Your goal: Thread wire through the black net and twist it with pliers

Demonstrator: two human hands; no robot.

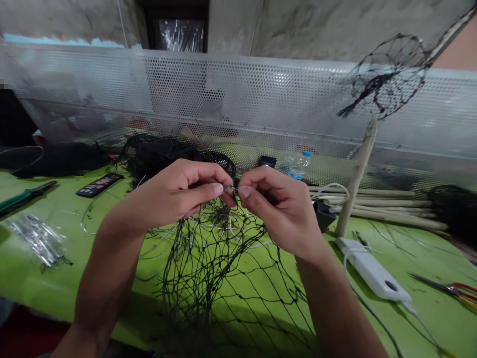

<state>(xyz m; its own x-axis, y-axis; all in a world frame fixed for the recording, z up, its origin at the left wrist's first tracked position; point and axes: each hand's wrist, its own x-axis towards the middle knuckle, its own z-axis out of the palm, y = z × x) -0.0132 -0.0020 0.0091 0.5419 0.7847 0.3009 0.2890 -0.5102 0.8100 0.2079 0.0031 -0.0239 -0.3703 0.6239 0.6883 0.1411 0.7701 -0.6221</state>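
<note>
My left hand (186, 191) is closed in a pinch, its thumb and index finger on a thin, shiny strand that looks like wire (230, 188). Fingertip to fingertip with it, my right hand (274, 199) pinches the strand's other side, and the fingers hide most of that spot. Black knotted netting (219, 268) hangs from both hands and spreads over the green table toward me. Behind the mesh lie small dark clippings (220, 215) and loose wires.
A black bundle of netting (160, 151) lies behind my left hand. To the left are a remote control (100, 184) and shiny metal pieces (39, 241). To the right stand a wooden pole (357, 179), a white power strip (374, 271) and red-handled scissors (445, 288).
</note>
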